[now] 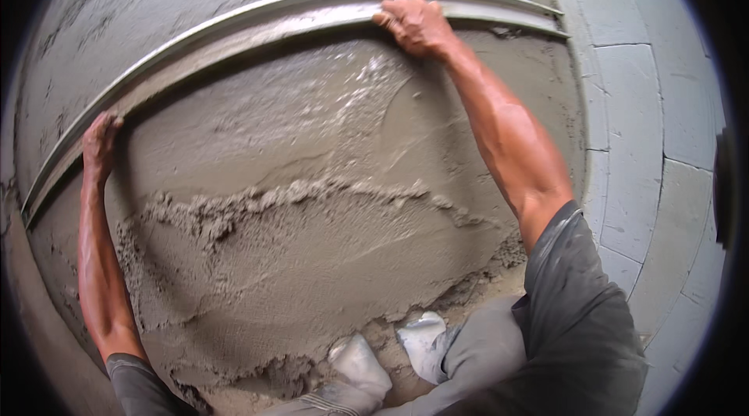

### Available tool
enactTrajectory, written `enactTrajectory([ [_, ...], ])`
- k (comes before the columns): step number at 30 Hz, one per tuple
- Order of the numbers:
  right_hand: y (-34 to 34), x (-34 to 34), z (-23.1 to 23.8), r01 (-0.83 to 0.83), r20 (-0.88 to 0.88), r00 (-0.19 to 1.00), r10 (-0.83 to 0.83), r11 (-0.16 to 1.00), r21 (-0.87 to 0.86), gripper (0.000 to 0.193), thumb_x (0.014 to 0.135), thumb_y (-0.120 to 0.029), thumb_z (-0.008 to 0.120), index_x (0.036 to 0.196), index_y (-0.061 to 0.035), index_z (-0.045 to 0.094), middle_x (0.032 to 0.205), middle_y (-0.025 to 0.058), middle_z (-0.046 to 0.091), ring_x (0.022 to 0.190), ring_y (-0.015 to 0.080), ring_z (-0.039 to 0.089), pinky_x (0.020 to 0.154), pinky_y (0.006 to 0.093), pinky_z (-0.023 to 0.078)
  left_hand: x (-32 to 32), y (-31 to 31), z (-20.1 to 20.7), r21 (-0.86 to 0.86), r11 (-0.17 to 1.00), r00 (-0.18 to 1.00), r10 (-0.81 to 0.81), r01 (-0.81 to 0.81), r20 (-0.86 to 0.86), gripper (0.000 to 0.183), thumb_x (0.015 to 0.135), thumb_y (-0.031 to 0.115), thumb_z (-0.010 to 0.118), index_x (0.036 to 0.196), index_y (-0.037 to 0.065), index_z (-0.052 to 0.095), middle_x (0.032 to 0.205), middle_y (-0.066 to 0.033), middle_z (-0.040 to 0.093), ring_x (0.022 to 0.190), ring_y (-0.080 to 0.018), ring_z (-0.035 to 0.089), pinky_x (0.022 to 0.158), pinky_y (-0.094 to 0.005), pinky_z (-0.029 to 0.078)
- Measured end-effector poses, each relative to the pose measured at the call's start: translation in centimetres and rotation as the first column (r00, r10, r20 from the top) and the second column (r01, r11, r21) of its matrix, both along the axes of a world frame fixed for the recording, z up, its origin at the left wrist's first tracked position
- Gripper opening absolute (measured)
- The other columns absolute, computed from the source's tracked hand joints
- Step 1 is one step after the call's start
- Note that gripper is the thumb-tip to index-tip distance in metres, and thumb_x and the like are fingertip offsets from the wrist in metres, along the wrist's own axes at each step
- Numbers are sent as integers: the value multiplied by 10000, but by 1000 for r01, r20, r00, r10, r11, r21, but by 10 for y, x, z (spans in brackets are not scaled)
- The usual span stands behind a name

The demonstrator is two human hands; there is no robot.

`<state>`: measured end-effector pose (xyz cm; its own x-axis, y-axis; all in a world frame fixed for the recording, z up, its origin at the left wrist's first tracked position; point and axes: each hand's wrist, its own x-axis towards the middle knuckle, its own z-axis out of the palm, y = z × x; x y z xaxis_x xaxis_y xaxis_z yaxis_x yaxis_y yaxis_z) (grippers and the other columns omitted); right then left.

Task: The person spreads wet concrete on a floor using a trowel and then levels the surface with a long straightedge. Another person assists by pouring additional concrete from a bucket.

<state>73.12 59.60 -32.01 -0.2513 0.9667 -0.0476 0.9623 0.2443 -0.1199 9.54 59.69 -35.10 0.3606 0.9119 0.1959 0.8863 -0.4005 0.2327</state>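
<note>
Both my arms reach out to a long metal screed bar [312,17], which spans nearly the whole width of the wet grey mortar [257,135]. Its flanged edges look bowed through the fisheye lens. My left hand [100,139] is closed round the bar near its left end. Further along, right of the bar's middle, my right hand [415,24] grips it with curled fingers. Below the bar the mortar is partly smooth and shiny, with a rough ridge [296,196] of loose mortar running across it. Parts of the bar under my fingers are hidden.
Pale grey blocks [632,135] border the mortar on the right. A plain edge strip [47,299] runs down the left side. My covered feet [421,342] stand close to the ragged near edge of the mortar, on rough bare ground [507,283].
</note>
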Motion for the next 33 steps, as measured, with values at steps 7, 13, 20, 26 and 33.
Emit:
enactTrajectory([
  [7, -2, -17, -1, -62, -6, 998, 62, 998, 17, 466, 990, -521, 392, 1146, -147, 622, 1044, 86, 635, 980, 276, 560, 868, 435, 434, 2, -12, 39, -329, 939, 991, 123, -103, 41, 207, 934, 182, 583, 895, -19, 555, 814, -135, 530, 765, -242, 530, 745, -314, 433],
  [13, -20, 26, -9, -25, 21, 1000, 22, 979, 204, 382, 1006, -444, 413, 1062, -147, 647, 927, 80, 651, 910, 268, 591, 840, 448, 444, 56, -16, 20, -195, 980, 981, 13, 25, 193, 249, 950, 205, 581, 1003, -39, 592, 908, -163, 608, 822, -281, 594, 783, -322, 459],
  [20, -29, -9, 6, 36, -60, 997, -48, 981, -190, 436, 983, -519, 409, 1050, -170, 663, 936, 96, 638, 975, 270, 556, 871, 427, 389, 7, -34, 20, -305, 951, 985, 90, -40, 150, 192, 945, 171, 575, 911, -17, 556, 824, -93, 553, 783, -188, 520, 747, -289, 425],
  [26, -47, -4, 17, 165, -64, 980, -188, 950, -265, 435, 976, -535, 404, 1068, -199, 665, 992, 84, 660, 999, 255, 563, 870, 441, 392, 33, -40, 18, -238, 969, 983, 99, -60, 157, 216, 952, 191, 577, 954, -24, 556, 835, -119, 531, 779, -210, 512, 753, -295, 428],
  [33, -58, 21, -3, -6, -53, 999, 8, 999, 39, 378, 972, -489, 457, 959, -175, 668, 882, 70, 677, 882, 243, 592, 766, 426, 452, 55, -57, 31, -272, 962, 991, 66, -33, 113, 234, 935, 198, 586, 920, -29, 529, 803, -115, 510, 760, -205, 501, 731, -299, 423],
])
